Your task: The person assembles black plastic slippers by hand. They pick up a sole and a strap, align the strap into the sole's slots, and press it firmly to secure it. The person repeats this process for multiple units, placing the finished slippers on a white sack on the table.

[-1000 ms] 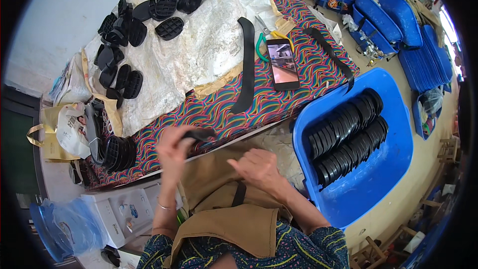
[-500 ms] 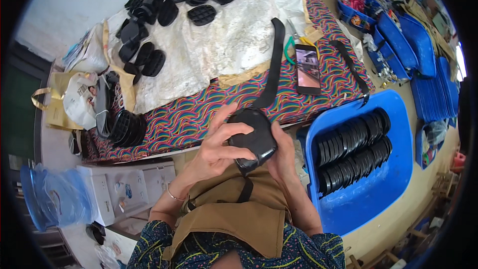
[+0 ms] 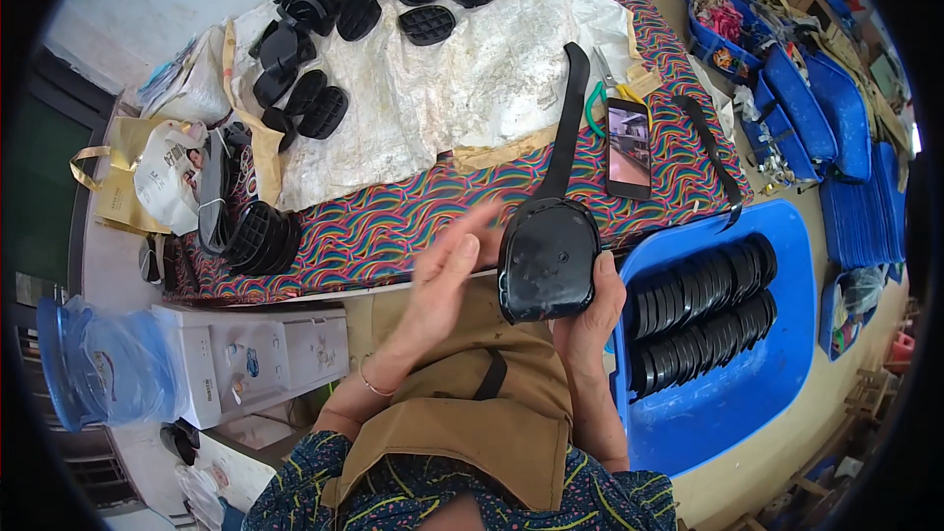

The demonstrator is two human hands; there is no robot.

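A black, rounded heel-shaped pad [image 3: 549, 270] with a glossy face and a raised rim is held up in front of the table edge. My right hand [image 3: 596, 313] grips it at its lower right edge, thumb on the rim and fingers behind it. A dark strip [image 3: 567, 128] runs from behind the pad's top up across the table; whether it is joined to the pad is hidden. Just left of the pad, my left hand [image 3: 444, 273] is empty, its fingers stretched out and slightly blurred.
Beyond are a patterned tablecloth [image 3: 383, 226], a white sheet [image 3: 393, 88], several black pads [image 3: 428, 27], a phone [image 3: 628, 149] and scissors [image 3: 602, 88]. At right, a blue tub [image 3: 708, 433] holds rows of black pads. A white cabinet [image 3: 265, 364] stands at lower left.
My left hand has come off the pad and moved to its left. The pad has shifted right and now turns its broad face up in my right hand. The whole view has shifted slightly.
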